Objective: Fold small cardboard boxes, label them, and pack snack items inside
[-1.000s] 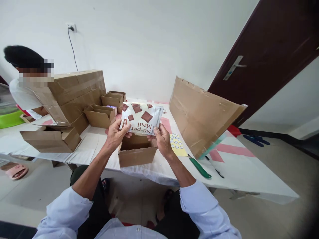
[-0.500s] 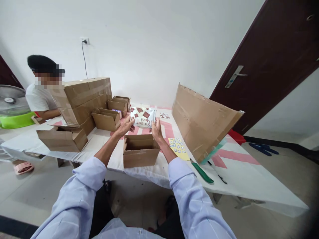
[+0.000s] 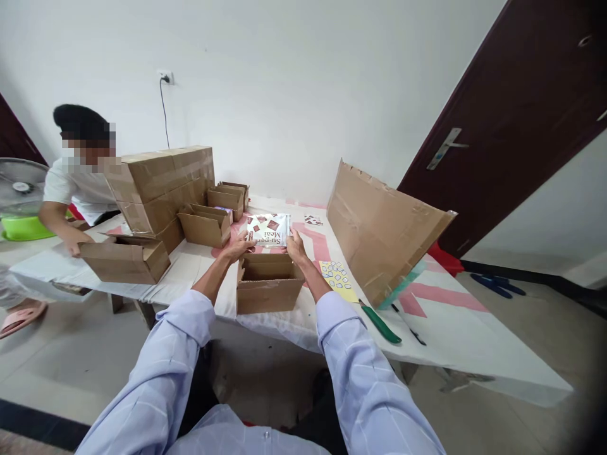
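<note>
A white food pouch (image 3: 268, 229) with brown squares and "Su-per Meal" print is held between my two hands, just beyond the near carton. My left hand (image 3: 236, 245) grips its left end and my right hand (image 3: 296, 246) its right end; both are closed on it. Below and nearer to me, an open brown carton (image 3: 266, 298) stands at the table's front edge, its inside dark. Right of my right wrist lies a yellow printed sheet (image 3: 337, 281). Another printed packet (image 3: 313, 220) lies flat farther back.
Several open cartons (image 3: 203, 229) line the left, beside stacked sealed boxes (image 3: 164, 183). A person's hand (image 3: 73, 243) touches the left open carton (image 3: 118, 262). A leaning cardboard sheet (image 3: 379, 227), a green-handled knife (image 3: 380, 325) and a thin dark tool (image 3: 410, 325) are on the right.
The pouch has tilted flatter and come slightly lower in my hands. At the left, the other person has leaned forward and brought a hand to the open carton.
</note>
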`<state>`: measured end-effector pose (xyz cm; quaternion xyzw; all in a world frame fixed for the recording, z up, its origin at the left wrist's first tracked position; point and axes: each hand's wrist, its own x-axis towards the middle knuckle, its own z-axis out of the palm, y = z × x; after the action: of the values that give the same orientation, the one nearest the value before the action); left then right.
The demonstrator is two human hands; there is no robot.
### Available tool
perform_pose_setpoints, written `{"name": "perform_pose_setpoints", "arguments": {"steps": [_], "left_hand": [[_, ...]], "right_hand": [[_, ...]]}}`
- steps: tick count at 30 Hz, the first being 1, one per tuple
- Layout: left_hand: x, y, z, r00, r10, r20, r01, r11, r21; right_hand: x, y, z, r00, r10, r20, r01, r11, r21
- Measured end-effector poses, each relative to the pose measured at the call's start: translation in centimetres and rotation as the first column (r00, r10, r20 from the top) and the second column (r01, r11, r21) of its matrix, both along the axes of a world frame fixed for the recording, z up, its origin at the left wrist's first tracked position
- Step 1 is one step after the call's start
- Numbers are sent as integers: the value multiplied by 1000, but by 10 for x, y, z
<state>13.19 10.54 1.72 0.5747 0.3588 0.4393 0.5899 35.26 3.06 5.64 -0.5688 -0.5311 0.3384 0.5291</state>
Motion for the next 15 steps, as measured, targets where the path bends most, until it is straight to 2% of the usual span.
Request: {"name": "perform_pose_setpoints", "arguments": {"steps": [3, 6, 12, 15], "left_hand": [[1, 5, -3, 1000, 2, 2, -2, 1000, 0], [1, 8, 0, 1000, -3, -8, 3, 1000, 8], [2, 8, 23, 1000, -2, 30, -1, 996, 93], [1, 4, 37, 998, -3, 65, -7, 988, 154]], "right_hand": [[3, -2, 0, 1000, 11, 10, -11, 1000, -15], [4, -1, 0, 1000, 5, 12, -5, 1000, -5], [2, 4, 6, 1000, -21, -16, 22, 998, 65], [1, 3, 15, 999, -2, -46, 10, 983, 182]]}}
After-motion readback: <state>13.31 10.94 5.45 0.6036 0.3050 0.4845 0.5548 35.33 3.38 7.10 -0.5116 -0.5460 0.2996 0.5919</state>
